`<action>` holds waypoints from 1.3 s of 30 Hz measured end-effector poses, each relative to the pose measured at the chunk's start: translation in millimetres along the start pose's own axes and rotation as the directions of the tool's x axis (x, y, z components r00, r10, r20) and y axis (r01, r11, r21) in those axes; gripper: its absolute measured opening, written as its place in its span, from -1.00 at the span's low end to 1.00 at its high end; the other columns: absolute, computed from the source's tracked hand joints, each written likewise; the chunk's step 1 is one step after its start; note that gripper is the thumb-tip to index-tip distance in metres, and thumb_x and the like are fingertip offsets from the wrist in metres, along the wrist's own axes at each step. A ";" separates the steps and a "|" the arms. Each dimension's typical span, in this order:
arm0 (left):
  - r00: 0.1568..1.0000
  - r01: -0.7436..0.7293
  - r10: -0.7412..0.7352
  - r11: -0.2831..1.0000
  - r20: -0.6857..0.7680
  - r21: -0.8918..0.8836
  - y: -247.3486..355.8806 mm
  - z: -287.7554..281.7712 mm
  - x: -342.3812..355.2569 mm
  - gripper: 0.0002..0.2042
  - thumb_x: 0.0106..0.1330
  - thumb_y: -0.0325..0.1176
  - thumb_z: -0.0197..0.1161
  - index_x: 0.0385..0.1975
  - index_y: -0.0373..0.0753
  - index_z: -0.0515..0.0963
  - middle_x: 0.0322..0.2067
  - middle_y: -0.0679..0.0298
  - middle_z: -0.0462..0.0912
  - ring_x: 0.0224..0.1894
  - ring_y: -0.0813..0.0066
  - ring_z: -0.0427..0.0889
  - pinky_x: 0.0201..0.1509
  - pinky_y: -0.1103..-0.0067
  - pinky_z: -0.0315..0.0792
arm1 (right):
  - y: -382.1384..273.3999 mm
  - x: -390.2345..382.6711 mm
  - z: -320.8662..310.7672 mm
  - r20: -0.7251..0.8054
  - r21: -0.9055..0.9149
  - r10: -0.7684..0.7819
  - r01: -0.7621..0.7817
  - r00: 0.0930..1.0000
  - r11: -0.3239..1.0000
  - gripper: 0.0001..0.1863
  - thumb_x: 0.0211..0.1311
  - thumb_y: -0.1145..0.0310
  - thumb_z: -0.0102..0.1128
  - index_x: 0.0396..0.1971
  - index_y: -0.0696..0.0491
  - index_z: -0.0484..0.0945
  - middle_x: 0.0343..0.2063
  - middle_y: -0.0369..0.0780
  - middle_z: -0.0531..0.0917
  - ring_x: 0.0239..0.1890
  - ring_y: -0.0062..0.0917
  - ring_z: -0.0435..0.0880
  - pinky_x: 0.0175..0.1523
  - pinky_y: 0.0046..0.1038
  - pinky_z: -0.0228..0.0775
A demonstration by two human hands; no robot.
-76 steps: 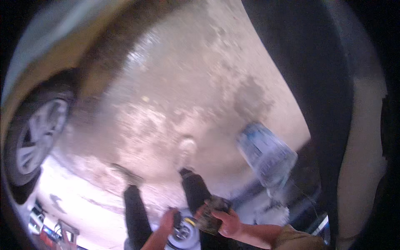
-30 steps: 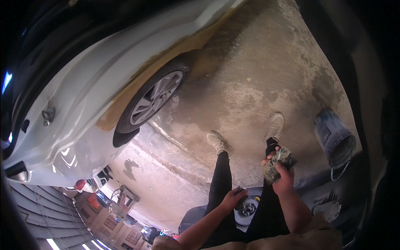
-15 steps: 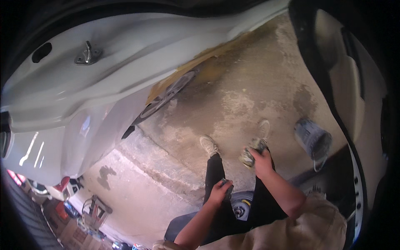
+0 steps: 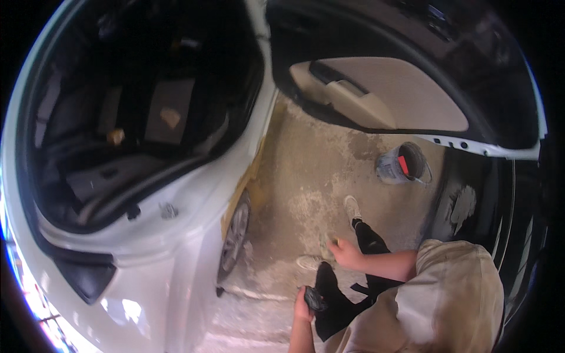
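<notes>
My left hand (image 4: 302, 304) is closed around a dark grey, rounded lump (image 4: 315, 299), whose kind I cannot make out. It is held low in front of my legs, away from the car. My right hand (image 4: 348, 253) is closed on a pale greenish wad (image 4: 325, 242), mostly hidden by the fingers and blurred against the floor. Both hands are apart from each other. To their left stands the white car body (image 4: 194, 259) with its front wheel (image 4: 236, 232); neither hand touches it.
An open car door (image 4: 400, 94) with a beige inner panel spans the far side. Below it a grey bucket (image 4: 391, 167) holds a red flat thing (image 4: 403, 165). Dark car bodywork (image 4: 453, 206) stands close on the right. Two pale lumps lie inside the dark car interior.
My view and body have turned right, so the car interior and open door now show. Both hands have kept hold of their things. The bucket now shows its red contents.
</notes>
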State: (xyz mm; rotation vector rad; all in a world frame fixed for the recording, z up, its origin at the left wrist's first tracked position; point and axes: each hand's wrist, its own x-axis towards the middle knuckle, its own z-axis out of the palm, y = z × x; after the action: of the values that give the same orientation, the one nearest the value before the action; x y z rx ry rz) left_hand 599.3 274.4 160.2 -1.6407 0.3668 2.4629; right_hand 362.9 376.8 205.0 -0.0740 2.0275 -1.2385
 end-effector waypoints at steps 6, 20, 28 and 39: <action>0.983 -0.009 0.007 1.000 0.184 0.010 8.3 46.7 -5.4 -0.54 0.55 0.13 0.02 0.08 -0.14 0.56 0.00 0.18 0.72 0.09 0.19 0.68 0.17 0.18 0.60 | 6.3 -76.0 -5.9 0.301 -0.138 -0.133 0.182 0.944 0.974 -0.50 0.53 0.10 0.11 0.25 0.14 0.49 -0.03 0.06 0.69 0.07 -0.07 0.68 0.21 -0.18 0.48; 0.936 0.043 -0.291 0.654 0.199 0.755 -74.5 212.8 -7.8 -0.27 0.58 0.27 -0.19 0.51 -0.19 0.20 0.43 0.10 0.39 0.47 0.10 0.36 0.50 0.09 0.30 | 126.0 -91.1 -182.6 -0.014 -0.095 -0.107 0.105 0.994 0.990 -0.30 0.16 0.02 0.49 0.24 0.03 0.52 -0.07 -0.01 0.76 0.01 -0.14 0.75 0.12 -0.23 0.57; 0.944 0.167 -0.324 0.305 -0.062 0.938 -209.5 337.8 48.5 -0.26 0.53 0.16 0.13 0.60 0.07 0.05 0.50 0.11 0.22 0.43 0.12 0.38 0.37 0.05 0.42 | 200.4 -144.1 -358.9 -0.415 0.556 0.419 -0.140 0.807 0.819 -0.47 0.14 0.24 0.52 0.02 0.16 0.52 -0.40 -0.09 0.75 -0.44 -0.42 0.77 -0.30 -0.35 0.61; 0.854 -0.050 -0.499 0.209 0.150 0.977 -409.6 593.1 113.4 -0.43 0.38 -0.06 0.42 0.24 -0.32 0.50 0.07 0.14 0.68 0.09 0.34 0.69 0.17 0.39 0.58 | 239.5 -155.8 -519.3 -0.738 0.444 0.348 0.027 0.579 0.896 -0.49 0.55 0.05 -0.03 0.11 0.23 0.51 0.07 0.19 0.55 0.14 0.09 0.52 0.27 -0.11 0.33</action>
State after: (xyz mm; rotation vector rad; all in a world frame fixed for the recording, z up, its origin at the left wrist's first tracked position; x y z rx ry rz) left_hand 140.4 837.7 227.1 -0.4579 1.1701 1.5390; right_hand 229.3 953.5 236.2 1.0671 2.3399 -1.7431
